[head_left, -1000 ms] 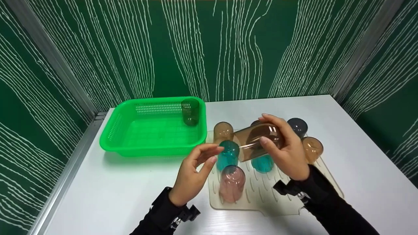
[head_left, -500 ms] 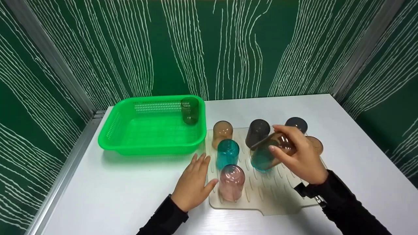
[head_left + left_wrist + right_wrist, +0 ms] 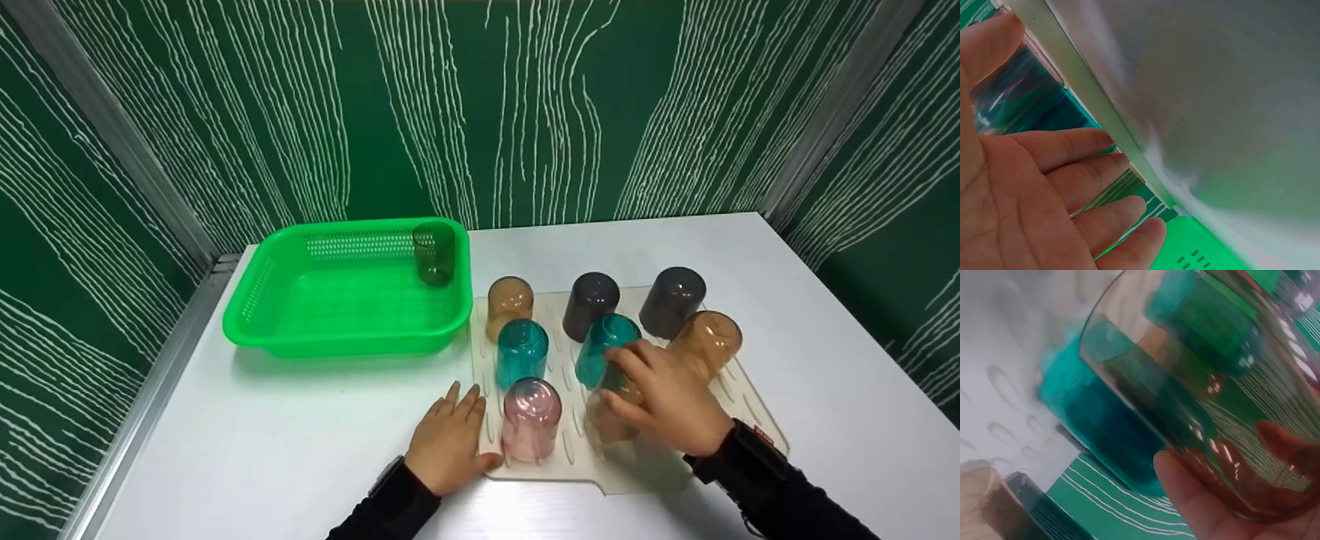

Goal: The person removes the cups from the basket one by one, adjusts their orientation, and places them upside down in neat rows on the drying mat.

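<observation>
My right hand [image 3: 667,397] grips a clear brown drinking glass [image 3: 611,420] by its closed end, mouth down, low over the front middle of a beige drying mat [image 3: 566,471]. In the right wrist view, fingers and thumb wrap the base of the brown glass [image 3: 1224,455], its rim close over the mat. Behind it stands an upturned teal glass [image 3: 600,352]. My left hand [image 3: 448,446] lies at the mat's left edge, fingers straight; the left wrist view shows its fingertips along the pale edge. Beside it stands a pink glass [image 3: 531,420], upside down.
Upturned on the mat are another teal glass [image 3: 522,352], amber glasses at back left [image 3: 510,307] and right [image 3: 705,345], and dark grey glasses at back middle [image 3: 591,306] and right [image 3: 673,301]. A green basket [image 3: 345,345] at left holds a dark glass [image 3: 435,255].
My right hand has turned the brown glass from tilted to mouth down and lowered it toward the mat's front. My left hand has moved down from near the glasses to the mat's left edge.
</observation>
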`<control>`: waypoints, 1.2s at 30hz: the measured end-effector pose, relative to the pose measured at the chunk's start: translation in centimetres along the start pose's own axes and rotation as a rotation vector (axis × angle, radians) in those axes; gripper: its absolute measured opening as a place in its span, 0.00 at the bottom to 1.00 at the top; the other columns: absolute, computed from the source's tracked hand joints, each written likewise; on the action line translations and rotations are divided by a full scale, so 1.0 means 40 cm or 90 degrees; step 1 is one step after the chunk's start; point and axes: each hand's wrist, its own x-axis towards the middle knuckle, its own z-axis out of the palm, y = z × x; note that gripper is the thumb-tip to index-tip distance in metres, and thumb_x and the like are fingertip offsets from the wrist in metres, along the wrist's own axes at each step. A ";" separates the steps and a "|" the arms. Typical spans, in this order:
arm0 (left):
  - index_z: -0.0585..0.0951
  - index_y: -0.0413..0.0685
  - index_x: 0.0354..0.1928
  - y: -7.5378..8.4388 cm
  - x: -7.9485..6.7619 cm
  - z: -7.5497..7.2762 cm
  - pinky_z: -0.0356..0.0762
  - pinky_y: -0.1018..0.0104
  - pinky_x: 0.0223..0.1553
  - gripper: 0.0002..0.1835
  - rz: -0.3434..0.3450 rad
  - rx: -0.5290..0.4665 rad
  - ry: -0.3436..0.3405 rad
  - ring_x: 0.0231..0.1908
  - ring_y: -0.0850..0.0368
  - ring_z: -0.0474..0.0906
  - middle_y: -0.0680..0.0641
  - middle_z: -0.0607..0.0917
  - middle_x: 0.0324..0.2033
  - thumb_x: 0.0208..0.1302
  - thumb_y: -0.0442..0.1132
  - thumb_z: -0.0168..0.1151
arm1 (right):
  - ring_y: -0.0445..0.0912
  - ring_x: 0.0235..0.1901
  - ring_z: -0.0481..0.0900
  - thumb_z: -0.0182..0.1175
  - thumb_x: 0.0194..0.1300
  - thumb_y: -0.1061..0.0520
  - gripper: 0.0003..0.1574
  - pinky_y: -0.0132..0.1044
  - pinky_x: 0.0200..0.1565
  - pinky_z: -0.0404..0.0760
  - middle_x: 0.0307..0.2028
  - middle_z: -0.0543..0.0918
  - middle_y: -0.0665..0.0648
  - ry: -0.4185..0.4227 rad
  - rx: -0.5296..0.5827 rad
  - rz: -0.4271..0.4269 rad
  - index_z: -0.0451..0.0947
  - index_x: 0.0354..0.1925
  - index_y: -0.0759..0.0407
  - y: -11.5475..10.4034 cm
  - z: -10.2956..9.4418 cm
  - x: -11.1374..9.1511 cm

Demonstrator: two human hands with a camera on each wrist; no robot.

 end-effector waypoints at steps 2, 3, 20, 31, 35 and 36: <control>0.68 0.38 0.69 0.001 -0.002 -0.001 0.62 0.46 0.70 0.46 -0.001 0.001 -0.013 0.73 0.38 0.57 0.40 0.67 0.71 0.56 0.62 0.65 | 0.45 0.36 0.78 0.71 0.56 0.49 0.26 0.44 0.39 0.80 0.41 0.78 0.53 -0.025 -0.009 0.003 0.78 0.50 0.56 -0.001 0.015 -0.009; 0.68 0.38 0.69 0.002 -0.002 -0.002 0.62 0.46 0.70 0.46 -0.001 0.000 -0.018 0.73 0.38 0.57 0.40 0.67 0.71 0.56 0.62 0.66 | 0.45 0.36 0.77 0.70 0.56 0.48 0.25 0.44 0.39 0.80 0.41 0.77 0.53 -0.036 -0.013 0.002 0.77 0.50 0.56 -0.002 0.021 -0.013; 0.70 0.38 0.67 0.005 0.001 -0.005 0.62 0.47 0.70 0.45 -0.002 0.012 -0.027 0.72 0.39 0.60 0.40 0.68 0.70 0.55 0.63 0.66 | 0.42 0.30 0.69 0.69 0.54 0.48 0.24 0.37 0.33 0.70 0.35 0.74 0.51 -0.050 -0.059 0.004 0.78 0.48 0.54 -0.014 0.049 -0.032; 0.71 0.40 0.66 0.006 0.002 -0.006 0.63 0.47 0.70 0.44 0.004 0.016 -0.027 0.71 0.38 0.61 0.39 0.68 0.70 0.56 0.63 0.65 | 0.42 0.30 0.70 0.71 0.52 0.45 0.27 0.37 0.32 0.71 0.36 0.75 0.49 -0.062 -0.055 0.030 0.79 0.49 0.52 -0.016 0.045 -0.031; 0.71 0.40 0.67 0.006 0.002 -0.008 0.63 0.47 0.69 0.44 0.004 0.014 -0.028 0.71 0.38 0.62 0.38 0.67 0.70 0.56 0.62 0.65 | 0.42 0.32 0.72 0.72 0.51 0.45 0.28 0.37 0.33 0.74 0.37 0.76 0.50 -0.076 -0.040 0.046 0.79 0.49 0.52 -0.021 0.032 -0.028; 0.71 0.40 0.67 0.005 0.002 -0.009 0.63 0.46 0.69 0.44 0.004 0.014 -0.028 0.71 0.38 0.62 0.38 0.67 0.70 0.56 0.62 0.65 | 0.43 0.32 0.73 0.72 0.51 0.45 0.28 0.38 0.33 0.75 0.37 0.76 0.50 -0.080 -0.038 0.047 0.79 0.49 0.53 -0.022 0.029 -0.026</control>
